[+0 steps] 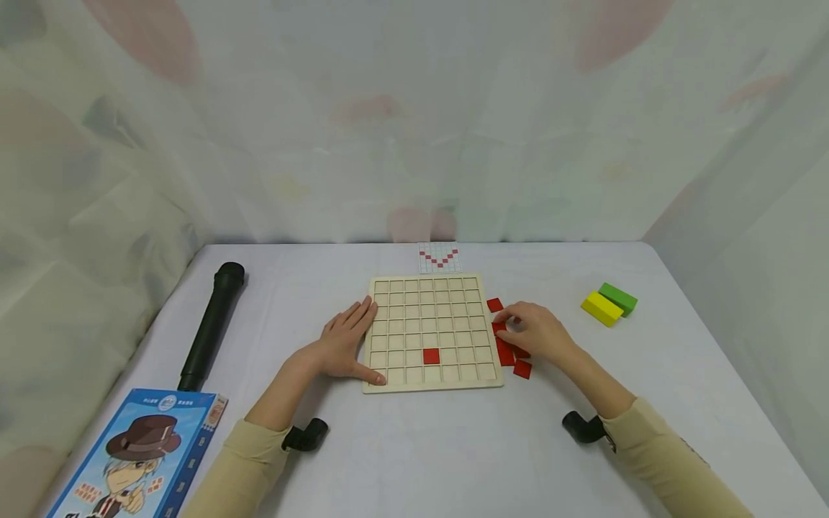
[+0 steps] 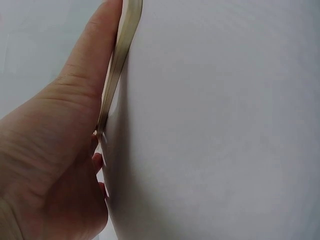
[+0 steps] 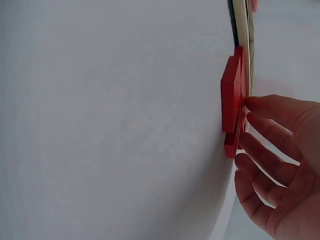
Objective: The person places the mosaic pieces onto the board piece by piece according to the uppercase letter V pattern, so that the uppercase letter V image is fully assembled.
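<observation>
A square wooden grid board (image 1: 408, 387) lies flat, with a single red tile (image 1: 431, 356) in one of its lower cells. My left hand (image 1: 346, 344) rests along the board's left edge, fingers spread and thumb over its lower left corner. The left wrist view shows the thumb lying along the board's rim (image 2: 119, 65). At the right edge is a loose heap of red tiles (image 1: 506, 354). There my right hand (image 1: 536, 331) pinches a red tile between thumb and index finger. In the right wrist view, the other fingers curl loosely beside the heaped tiles (image 3: 231, 95).
Behind the board lies a small pattern card (image 1: 439, 257) with a red V. Yellow (image 1: 602, 309) and green (image 1: 618, 298) blocks sit together at the right. To the left are a black cylindrical rod (image 1: 212, 327) and a blue illustrated box (image 1: 129, 460).
</observation>
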The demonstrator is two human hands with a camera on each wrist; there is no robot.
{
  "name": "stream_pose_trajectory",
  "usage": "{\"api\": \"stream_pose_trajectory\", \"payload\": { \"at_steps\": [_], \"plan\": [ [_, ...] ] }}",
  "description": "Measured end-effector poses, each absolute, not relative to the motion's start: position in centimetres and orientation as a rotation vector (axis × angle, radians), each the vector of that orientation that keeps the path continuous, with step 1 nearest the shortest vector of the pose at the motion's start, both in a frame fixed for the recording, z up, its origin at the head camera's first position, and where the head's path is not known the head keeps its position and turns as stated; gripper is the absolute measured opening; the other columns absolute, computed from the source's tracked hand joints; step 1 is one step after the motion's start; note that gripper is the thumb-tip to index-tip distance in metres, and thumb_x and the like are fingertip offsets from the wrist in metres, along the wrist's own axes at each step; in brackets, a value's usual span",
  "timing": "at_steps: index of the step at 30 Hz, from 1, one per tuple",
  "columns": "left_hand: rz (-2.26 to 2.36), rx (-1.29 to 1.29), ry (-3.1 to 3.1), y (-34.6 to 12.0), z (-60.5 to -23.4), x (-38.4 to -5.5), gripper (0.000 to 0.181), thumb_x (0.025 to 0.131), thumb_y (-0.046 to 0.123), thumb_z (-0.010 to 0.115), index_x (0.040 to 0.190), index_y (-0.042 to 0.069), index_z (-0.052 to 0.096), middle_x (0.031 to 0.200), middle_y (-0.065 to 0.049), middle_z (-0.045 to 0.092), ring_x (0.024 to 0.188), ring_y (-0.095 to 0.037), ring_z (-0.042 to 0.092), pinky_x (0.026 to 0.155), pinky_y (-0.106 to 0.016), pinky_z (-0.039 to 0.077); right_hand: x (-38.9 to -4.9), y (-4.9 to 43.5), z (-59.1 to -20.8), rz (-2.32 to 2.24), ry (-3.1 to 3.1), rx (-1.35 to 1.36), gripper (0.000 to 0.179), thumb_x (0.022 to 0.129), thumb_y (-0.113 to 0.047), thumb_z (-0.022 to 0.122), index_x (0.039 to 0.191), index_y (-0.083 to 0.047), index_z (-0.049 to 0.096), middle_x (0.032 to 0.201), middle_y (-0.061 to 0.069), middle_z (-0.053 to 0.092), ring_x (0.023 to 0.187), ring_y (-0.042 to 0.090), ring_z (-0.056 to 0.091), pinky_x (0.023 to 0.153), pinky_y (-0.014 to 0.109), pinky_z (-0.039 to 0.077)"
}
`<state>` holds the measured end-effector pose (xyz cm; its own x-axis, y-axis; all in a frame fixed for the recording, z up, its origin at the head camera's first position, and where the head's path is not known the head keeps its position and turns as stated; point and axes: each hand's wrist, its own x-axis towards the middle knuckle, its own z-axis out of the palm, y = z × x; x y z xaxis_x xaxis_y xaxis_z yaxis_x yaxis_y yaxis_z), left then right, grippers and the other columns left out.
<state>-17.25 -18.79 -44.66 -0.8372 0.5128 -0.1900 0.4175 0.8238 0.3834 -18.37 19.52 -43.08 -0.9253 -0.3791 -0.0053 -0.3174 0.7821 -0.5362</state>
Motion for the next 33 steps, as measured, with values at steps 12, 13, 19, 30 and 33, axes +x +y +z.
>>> {"api": "stream_pose_trajectory", "payload": {
  "at_steps": [12, 13, 19, 30, 33],
  "plan": [
    [0.464, 0.695, 2.722, -18.7, -44.5, -17.2, 0.136, 0.064, 0.071, 0.077, 0.156, 0.002, 0.005, 0.162, -0.016, -0.002, 0.148, -0.036, 0.0, 0.111, -0.064, 0.014, -18.1, 20.1, -42.9, -0.781, 2.83, -0.599, 0.032, 0.082, -0.024, 0.079, 0.108, -0.01, 0.067, 0.104, 0.005, 0.063, 0.097, 0.024, 0.056, 0.084, 0.042, 0.051],
    [0.465, 0.697, 2.723, -18.7, -44.5, -17.2, 0.135, 0.064, 0.071, 0.077, 0.156, 0.002, 0.005, 0.162, -0.016, -0.003, 0.148, -0.035, 0.0, 0.111, -0.064, 0.014, -18.1, 20.1, -42.9, -0.787, 2.831, -0.594, 0.032, 0.082, -0.023, 0.079, 0.108, -0.009, 0.067, 0.104, 0.006, 0.063, 0.097, 0.024, 0.056, 0.085, 0.042, 0.051],
    [0.461, 0.695, 2.722, -18.7, -44.6, -17.3, 0.136, 0.064, 0.072, 0.076, 0.156, 0.003, 0.004, 0.162, -0.015, -0.003, 0.148, -0.035, 0.0, 0.111, -0.063, 0.013, -17.8, 20.2, -42.8, -0.814, 2.838, -0.589, 0.028, 0.083, -0.019, 0.078, 0.106, -0.007, 0.067, 0.104, 0.007, 0.063, 0.095, 0.026, 0.055, 0.085, 0.043, 0.051],
    [0.447, 0.685, 2.722, -18.7, -44.8, -17.3, 0.137, 0.063, 0.073, 0.076, 0.156, 0.004, 0.003, 0.163, -0.014, -0.004, 0.148, -0.034, -0.002, 0.111, -0.063, 0.013, -16.9, 20.6, -42.8, -0.754, 2.817, -0.673, 0.032, 0.075, -0.03, 0.085, 0.096, -0.014, 0.067, 0.107, 0.004, 0.062, 0.097, 0.023, 0.051, 0.083, 0.041, 0.049],
    [0.449, 0.692, 2.722, -18.7, -44.8, -17.3, 0.136, 0.064, 0.072, 0.076, 0.156, 0.003, 0.003, 0.162, -0.014, -0.004, 0.148, -0.034, -0.002, 0.111, -0.063, 0.013, -16.7, 20.6, -42.7, -0.728, 2.803, -0.674, 0.035, 0.075, -0.031, 0.085, 0.099, -0.014, 0.066, 0.106, 0.002, 0.061, 0.097, 0.022, 0.051, 0.083, 0.04, 0.049]
  ]
}}
